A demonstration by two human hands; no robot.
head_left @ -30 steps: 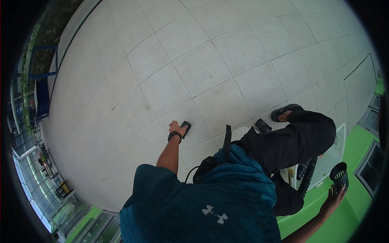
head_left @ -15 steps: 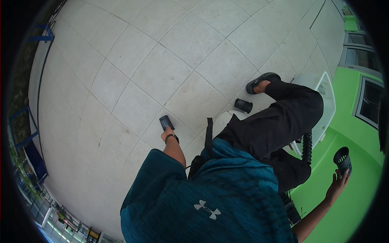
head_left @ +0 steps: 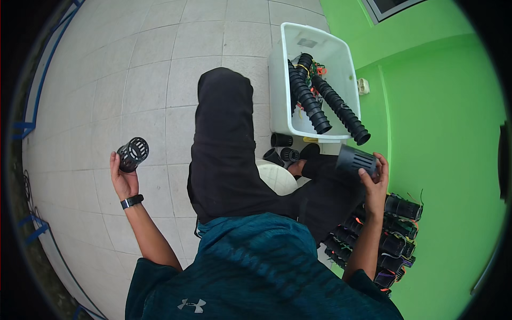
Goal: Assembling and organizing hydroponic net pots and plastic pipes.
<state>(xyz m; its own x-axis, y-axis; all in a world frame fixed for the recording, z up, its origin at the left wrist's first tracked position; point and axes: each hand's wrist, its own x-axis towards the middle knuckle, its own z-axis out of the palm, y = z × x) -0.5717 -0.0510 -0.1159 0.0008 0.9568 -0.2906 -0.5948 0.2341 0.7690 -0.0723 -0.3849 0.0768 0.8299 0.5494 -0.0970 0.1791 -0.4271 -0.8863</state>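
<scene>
Black slotted cup [head_left: 132, 154]: at left of the frame, in the left hand [head_left: 125, 180], fingers part-curled against its side, seemingly for a light hold. Second cup [head_left: 352, 160]: right of centre, clasped between thumb and fingers of the right hand [head_left: 376, 181] at the slotted end, perhaps to leave the other end free. Loose cups [head_left: 281, 140]: lie beside the white tub [head_left: 276, 101], likely for easy reach. Ridged black stacks [head_left: 309, 103]: lean inside the tub, probably grouped to save room.

Pale tiled floor [head_left: 213, 40]. White bin [head_left: 278, 96] near its wall-side edge, black cups [head_left: 281, 140] just beside. Black pile [head_left: 393, 244] along same edge.
</scene>
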